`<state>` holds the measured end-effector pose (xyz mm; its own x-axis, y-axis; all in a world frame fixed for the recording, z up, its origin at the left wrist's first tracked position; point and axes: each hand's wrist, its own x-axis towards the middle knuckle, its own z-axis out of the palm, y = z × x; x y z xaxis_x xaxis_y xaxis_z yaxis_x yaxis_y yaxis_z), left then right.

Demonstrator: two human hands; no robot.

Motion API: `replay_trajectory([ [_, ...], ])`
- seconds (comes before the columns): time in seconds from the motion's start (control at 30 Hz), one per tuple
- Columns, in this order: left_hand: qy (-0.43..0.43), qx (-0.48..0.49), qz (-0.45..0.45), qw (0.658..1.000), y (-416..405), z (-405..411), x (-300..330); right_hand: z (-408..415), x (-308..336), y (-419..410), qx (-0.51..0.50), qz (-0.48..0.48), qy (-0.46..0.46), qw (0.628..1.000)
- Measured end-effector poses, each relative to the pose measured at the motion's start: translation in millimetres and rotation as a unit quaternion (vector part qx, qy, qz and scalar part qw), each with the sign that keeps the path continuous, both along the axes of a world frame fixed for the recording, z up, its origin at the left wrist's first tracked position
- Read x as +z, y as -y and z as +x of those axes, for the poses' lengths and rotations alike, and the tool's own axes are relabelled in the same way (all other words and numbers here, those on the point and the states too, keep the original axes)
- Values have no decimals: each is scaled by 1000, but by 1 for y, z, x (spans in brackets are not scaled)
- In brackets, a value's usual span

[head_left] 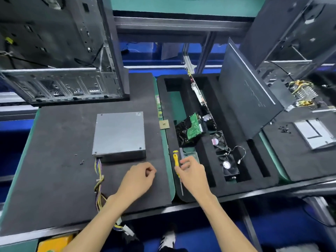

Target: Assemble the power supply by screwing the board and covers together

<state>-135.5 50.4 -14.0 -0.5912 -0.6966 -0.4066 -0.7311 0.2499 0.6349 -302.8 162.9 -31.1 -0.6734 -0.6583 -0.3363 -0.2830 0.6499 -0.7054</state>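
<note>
The grey power supply box [119, 133] lies flat on the black foam mat [63, 170], cover on top, with screws visible at its corners. A bundle of yellow and purple wires [99, 180] runs from its near left corner toward the table edge. Two or three loose screws [81, 161] lie on the mat left of it. My right hand [192, 171] grips a yellow-handled screwdriver [176, 160], shaft pointing toward me, just right of the mat. My left hand [139, 179] hovers in front of the box, fingers curled shut, nothing seen in it.
A black foam tray [205, 179] on the right holds a green circuit board [194, 128], two fans [228, 164] and other parts. An open PC case [60, 51] stands at the back left. A dark panel [245, 99] leans at the right. A CPU chip [164, 124] lies by the tray.
</note>
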Motion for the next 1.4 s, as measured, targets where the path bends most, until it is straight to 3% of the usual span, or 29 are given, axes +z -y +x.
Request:
replay_trajectory([
  [0.27, 34, 55, -23, 998, -9, -14, -3, -11, -11, 27, 42, 21, -82, 996],
  [0.47, 40, 79, -17, 996, -10, -10, -3, -13, -19, 26, 70, 30, -83, 994],
  [0.6, -8, 117, -31, 993, -7, -2, 0, -16, -17, 24, 84, 15, -61, 994],
  [0.83, -148, 206, -128, 959, 17, 26, 33, -15, -11, 17, 84, -11, -38, 996],
  [1.03, -97, 287, -228, 925, 66, 59, 50, -6, 7, 29, 57, -32, -77, 995],
  [1.13, -35, 268, -158, 950, 86, 71, 39, 8, 18, 52, 54, -82, 1, 995],
  [1.23, -89, 261, -62, 959, 92, 77, 24, 28, 26, 74, 66, -104, 77, 989],
  [1.4, -142, 266, -3, 954, 87, 101, 4, 62, 16, 86, 49, -120, 161, 978],
])
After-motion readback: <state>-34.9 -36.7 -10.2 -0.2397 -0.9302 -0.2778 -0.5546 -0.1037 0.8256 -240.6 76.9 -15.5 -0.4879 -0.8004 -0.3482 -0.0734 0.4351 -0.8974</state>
